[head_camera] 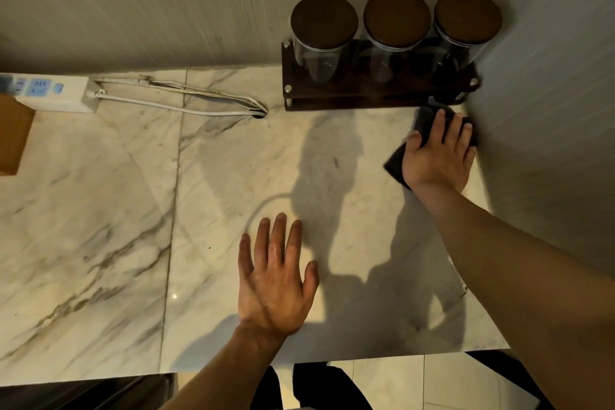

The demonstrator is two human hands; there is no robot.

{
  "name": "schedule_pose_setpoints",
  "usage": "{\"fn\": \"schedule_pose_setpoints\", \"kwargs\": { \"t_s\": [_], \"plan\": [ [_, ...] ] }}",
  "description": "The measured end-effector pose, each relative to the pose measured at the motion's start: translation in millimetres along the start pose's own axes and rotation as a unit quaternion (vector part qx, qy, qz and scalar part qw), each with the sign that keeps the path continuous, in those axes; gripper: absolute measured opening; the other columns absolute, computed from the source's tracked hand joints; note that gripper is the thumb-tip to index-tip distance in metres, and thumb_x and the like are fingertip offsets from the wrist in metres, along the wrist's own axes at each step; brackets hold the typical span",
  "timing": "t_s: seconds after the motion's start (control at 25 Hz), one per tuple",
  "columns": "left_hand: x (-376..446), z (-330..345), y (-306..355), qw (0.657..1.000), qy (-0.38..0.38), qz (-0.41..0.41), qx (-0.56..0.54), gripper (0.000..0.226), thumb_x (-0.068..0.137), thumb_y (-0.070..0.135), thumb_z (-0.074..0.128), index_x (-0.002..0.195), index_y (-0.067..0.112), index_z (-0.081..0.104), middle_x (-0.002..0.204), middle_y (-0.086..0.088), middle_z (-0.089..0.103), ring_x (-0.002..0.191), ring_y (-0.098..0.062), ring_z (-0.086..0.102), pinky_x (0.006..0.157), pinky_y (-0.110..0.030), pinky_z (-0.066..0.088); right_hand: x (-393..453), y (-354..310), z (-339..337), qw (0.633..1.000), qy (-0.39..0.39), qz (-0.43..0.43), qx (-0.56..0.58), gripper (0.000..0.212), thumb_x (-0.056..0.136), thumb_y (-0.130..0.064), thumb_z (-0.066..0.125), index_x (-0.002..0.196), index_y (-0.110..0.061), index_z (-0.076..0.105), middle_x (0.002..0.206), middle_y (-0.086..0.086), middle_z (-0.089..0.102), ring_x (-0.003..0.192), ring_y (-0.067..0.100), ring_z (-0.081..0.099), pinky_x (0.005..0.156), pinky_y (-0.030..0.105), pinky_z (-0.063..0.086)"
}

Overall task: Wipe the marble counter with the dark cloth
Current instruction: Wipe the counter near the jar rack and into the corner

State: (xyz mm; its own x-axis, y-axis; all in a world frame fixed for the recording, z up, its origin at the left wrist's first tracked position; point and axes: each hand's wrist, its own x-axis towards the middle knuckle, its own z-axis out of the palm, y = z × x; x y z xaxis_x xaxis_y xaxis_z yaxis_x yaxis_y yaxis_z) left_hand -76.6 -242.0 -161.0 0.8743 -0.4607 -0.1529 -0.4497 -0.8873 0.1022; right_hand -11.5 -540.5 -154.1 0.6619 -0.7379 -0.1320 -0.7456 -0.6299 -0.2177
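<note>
The marble counter [216, 176] is pale with grey-brown veins and fills most of the view. A dark cloth [424, 121] lies flat in its far right corner, against the side wall. My right hand [436, 156] presses down on the cloth with fingers spread, covering most of it. My left hand [276, 280] rests flat on the counter near the front edge, fingers apart, holding nothing.
A dark wooden rack [372, 95] with three lidded glass jars [324, 40] stands against the back wall, just behind the cloth. A white power strip [50, 91] and its cables [186, 103] lie at the back left. A wooden block [13, 133] sits at the left edge.
</note>
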Motion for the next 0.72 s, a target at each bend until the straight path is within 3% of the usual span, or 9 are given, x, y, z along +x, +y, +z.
{"fn": "schedule_pose_setpoints", "kwargs": {
  "t_s": [0.4, 0.72],
  "plan": [
    [0.1, -0.9, -0.2, 1.000, 0.000, 0.005, 0.012, 0.066, 0.091, 0.050, 0.031, 0.147, 0.015, 0.028, 0.155, -0.012, 0.031, 0.143, -0.033, 0.018, 0.114, -0.057, 0.013, -64.7, 22.5, 11.3, 0.997, 0.038, 0.067, 0.015, 0.061, 0.100, -0.035, 0.020, 0.153, -0.010, 0.004, 0.162, 0.013, 0.003, 0.148, 0.026, -0.002, 0.119, 0.047, 0.002],
    [-2.8, -0.2, -3.1, 0.999, 0.030, 0.025, -0.015, 0.065, 0.093, 0.051, 0.027, 0.147, 0.014, 0.030, 0.154, -0.015, 0.031, 0.144, -0.035, 0.015, 0.116, -0.053, 0.004, -128.8, 58.0, 13.2, 0.996, 0.053, 0.071, 0.019, 0.058, 0.100, -0.029, 0.025, 0.153, -0.009, 0.010, 0.162, 0.011, 0.007, 0.148, 0.024, 0.000, 0.119, 0.043, 0.001]
  ]
}}
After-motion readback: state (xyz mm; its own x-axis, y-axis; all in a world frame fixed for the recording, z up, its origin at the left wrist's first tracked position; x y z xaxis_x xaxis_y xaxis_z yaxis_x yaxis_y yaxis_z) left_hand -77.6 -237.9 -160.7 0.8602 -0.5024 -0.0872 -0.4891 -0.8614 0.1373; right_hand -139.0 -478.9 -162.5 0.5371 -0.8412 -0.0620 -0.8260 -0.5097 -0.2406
